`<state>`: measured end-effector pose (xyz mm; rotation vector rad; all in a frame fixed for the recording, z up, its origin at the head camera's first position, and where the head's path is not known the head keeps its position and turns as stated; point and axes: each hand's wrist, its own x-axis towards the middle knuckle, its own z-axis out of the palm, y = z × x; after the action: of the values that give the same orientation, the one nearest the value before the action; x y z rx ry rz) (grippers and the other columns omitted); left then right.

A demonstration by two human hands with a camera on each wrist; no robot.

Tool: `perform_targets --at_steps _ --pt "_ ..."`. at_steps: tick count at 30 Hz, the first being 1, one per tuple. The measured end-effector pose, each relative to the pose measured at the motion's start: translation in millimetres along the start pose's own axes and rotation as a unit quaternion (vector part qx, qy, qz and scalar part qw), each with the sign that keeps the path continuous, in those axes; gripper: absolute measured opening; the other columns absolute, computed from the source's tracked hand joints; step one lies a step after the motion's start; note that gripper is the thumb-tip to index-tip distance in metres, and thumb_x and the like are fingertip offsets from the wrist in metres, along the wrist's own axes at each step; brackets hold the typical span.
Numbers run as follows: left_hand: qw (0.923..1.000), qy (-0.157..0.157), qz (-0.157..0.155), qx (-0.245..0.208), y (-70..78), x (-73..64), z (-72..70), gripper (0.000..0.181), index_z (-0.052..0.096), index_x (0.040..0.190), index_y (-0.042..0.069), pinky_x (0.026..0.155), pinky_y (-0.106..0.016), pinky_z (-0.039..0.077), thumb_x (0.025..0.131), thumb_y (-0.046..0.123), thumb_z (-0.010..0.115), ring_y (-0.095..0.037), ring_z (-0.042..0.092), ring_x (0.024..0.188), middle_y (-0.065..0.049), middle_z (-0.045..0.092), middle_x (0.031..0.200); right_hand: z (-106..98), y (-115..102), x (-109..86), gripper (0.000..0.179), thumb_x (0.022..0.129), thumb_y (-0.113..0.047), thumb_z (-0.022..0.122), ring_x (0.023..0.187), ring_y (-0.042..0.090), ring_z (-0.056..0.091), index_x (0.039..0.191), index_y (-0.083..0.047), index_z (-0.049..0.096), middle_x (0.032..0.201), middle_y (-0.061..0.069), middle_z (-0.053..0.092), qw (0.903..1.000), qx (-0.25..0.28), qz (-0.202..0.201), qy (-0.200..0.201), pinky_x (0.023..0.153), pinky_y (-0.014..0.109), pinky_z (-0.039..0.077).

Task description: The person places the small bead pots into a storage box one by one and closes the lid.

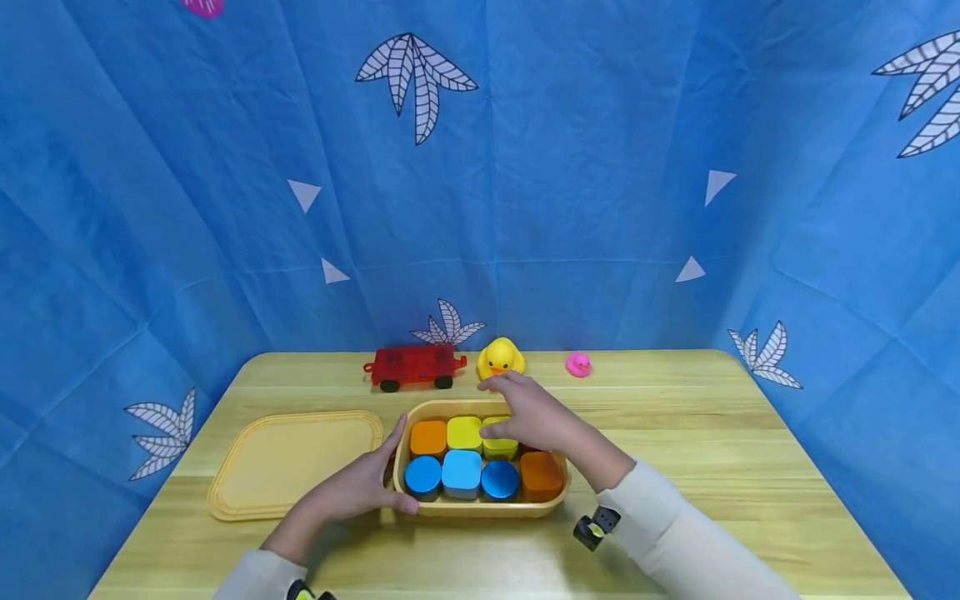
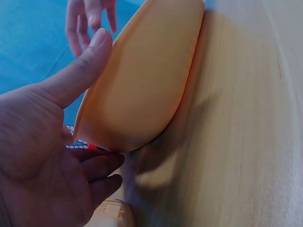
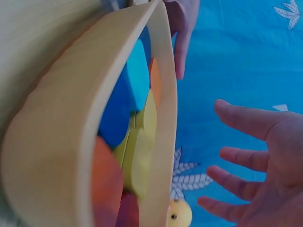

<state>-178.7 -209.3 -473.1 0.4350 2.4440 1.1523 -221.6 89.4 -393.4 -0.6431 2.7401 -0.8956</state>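
Observation:
A tan plastic box (image 1: pixel 480 510) sits near the middle of the table, filled with several colored blocks, some rounded-square and some round. Among them are a light blue block (image 1: pixel 461 473), an orange block (image 1: pixel 429 437) and a yellow block (image 1: pixel 464 432). My left hand (image 1: pixel 363 483) grips the box's left end; in the left wrist view its thumb lies along the rim and its fingers bend round the end. Over the back right of the box, my right hand (image 1: pixel 534 414) hovers with fingers spread, and the right wrist view shows nothing in that hand (image 3: pixel 270 165).
A tan lid (image 1: pixel 296 467) lies flat on the table to the box's left. Behind the box stand a red toy wagon (image 1: pixel 414 365), a yellow rubber duck (image 1: pixel 501 357) and a small pink duck (image 1: pixel 578 364). A blue patterned cloth (image 1: pixel 585 167) hangs round the table.

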Motion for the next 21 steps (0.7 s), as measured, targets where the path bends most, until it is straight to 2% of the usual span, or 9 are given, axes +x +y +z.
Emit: perform_targets --at_steps 7,10,13,17,21 --pt "0.9998 0.018 0.012 0.002 2.0 -6.1 -8.5 0.127 -0.004 0.166 0.007 0.122 -0.056 0.028 0.083 0.046 0.084 -0.041 0.030 0.152 -0.023 0.026 0.167 12 -22 25.4 0.064 0.094 -0.031 0.078 0.137 0.034 0.049 0.149 -0.010 0.054 0.151 0.013 0.052 0.9987 -0.007 -0.033 -0.037 0.112 0.052 0.045" --pt "0.9993 0.032 0.016 0.009 0.3 -14.0 -17.4 0.128 -0.006 0.165 0.006 0.121 -0.056 0.026 0.082 0.044 0.084 -0.042 0.029 0.153 -0.025 0.023 0.168 18 -32 37.3 0.063 0.097 -0.034 0.074 0.141 0.034 0.046 0.151 -0.009 0.052 0.153 0.012 0.051 0.9978 -0.005 -0.042 -0.051 0.116 0.051 0.041" --pt "0.9984 0.048 0.022 0.020 -7.0 -26.3 -27.8 0.129 -0.008 0.166 0.010 0.120 -0.061 0.026 0.082 0.041 0.085 -0.044 0.024 0.153 -0.024 0.018 0.169 26 -41 50.1 0.063 0.098 -0.036 0.071 0.142 0.031 0.046 0.152 -0.009 0.051 0.153 0.011 0.052 0.9970 -0.001 -0.054 -0.055 0.117 0.048 0.041" --pt "0.9948 0.083 0.032 0.049 -23.6 -49.2 -40.3 0.129 -0.011 0.165 0.011 0.115 -0.071 0.028 0.083 0.036 0.086 -0.051 0.020 0.152 -0.027 0.015 0.169 40 -54 66.8 0.063 0.099 -0.038 0.068 0.141 0.026 0.047 0.153 -0.010 0.050 0.153 0.007 0.053 0.9956 0.010 -0.074 -0.058 0.116 0.043 0.042" --pt "0.9927 0.108 0.010 0.054 -39.1 -70.3 -54.3 0.130 -0.014 0.164 0.012 0.111 -0.077 0.024 0.085 0.034 0.086 -0.058 0.013 0.150 -0.030 0.010 0.168 51 -67 81.4 0.062 0.101 -0.038 0.066 0.141 0.026 0.048 0.153 -0.009 0.050 0.152 0.007 0.054 0.9942 0.055 -0.073 -0.056 0.116 0.040 0.043"
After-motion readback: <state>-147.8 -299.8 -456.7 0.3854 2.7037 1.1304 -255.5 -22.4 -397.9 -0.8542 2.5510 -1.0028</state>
